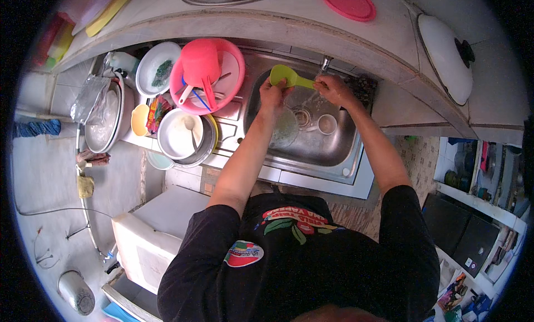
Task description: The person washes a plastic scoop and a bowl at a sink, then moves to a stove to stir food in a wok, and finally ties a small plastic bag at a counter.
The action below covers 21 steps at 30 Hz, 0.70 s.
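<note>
Over a stainless steel sink [329, 153], both hands hold a lime-green plastic scoop [283, 74]. My left hand [274, 92] grips it by the bowl, at the left. At the other end, my right hand [331, 88] is closed on the handle, just below the metal faucet [326, 63]. Beneath my left hand, a round, pale translucent dish [284, 130] lies in the sink, partly hidden by my forearm. A white cup [327, 124] rests to the right of the drain [302, 118].
Left of the sink, a pink basin [238, 67] holds a pink dipper [200, 61] and utensils. Near it stand a white bowl with a green scouring pad [162, 73] and a white bowl with a spoon [167, 140]. A ledge [292, 23] runs above the sink.
</note>
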{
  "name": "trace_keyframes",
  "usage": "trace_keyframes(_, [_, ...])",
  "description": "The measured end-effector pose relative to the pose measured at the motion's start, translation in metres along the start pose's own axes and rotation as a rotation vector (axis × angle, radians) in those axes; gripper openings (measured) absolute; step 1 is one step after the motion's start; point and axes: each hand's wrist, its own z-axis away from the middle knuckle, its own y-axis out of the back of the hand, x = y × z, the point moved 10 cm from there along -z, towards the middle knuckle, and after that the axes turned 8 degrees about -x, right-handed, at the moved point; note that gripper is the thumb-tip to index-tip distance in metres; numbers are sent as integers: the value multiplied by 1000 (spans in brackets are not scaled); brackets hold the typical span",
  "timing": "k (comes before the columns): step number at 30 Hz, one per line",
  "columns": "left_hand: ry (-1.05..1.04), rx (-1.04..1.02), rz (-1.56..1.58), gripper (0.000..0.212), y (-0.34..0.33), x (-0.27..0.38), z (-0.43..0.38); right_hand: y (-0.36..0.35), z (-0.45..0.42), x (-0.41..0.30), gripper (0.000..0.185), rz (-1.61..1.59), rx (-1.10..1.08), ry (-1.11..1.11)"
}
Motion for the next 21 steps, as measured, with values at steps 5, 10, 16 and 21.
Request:
trace_keyframes(5, [132,-6,-170,14,-26,-22,13,-5,-2,6,29,238,-80,-100])
trace_keyframes(10, [41,-45,-73,14,-28,-19,8,-8,-14,-11,32,204,9,-154])
trace_keyframes(16, [-20,30,-226,14,-21,2,7,-5,-13,-5,28,121,-59,-186])
trace_keyframes(21, [1,67,-18,15,-10,-18,5,1,11,16,20,124,33,-31])
